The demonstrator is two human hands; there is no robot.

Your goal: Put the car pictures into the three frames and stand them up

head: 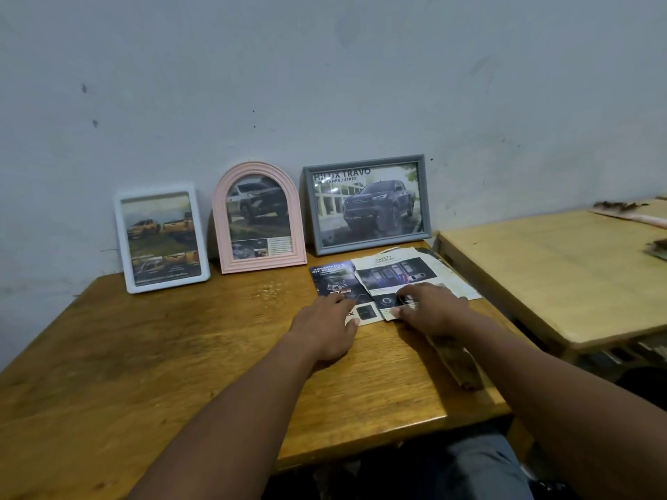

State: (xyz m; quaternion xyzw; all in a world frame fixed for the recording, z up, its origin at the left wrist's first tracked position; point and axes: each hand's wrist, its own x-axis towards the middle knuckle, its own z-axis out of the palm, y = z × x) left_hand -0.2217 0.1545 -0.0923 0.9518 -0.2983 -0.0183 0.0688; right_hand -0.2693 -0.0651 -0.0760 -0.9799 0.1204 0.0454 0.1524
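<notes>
1. A wood table (180, 355) stands against a grey wall (325, 84).
2. The left hand (325, 330) lies flat on a dark page (335, 279), holding nothing.
3. The right hand (433, 312) touches the white page (397, 268) beside it; I cannot tell if it pinches.
4. Both pages lie near the table's right edge; wide wood shows leftward.
5. Behind, the white frame (120, 240), pink frame (218, 225) and grey frame (309, 211) stand at the wall, car pictures (371, 211) inside.

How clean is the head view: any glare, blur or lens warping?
Head view: pale reflections streak the glass of the grey frame over its title; the picture in the white frame looks soft; the left hand and right hand are blurred; the wide lens bows the table edges.
</notes>
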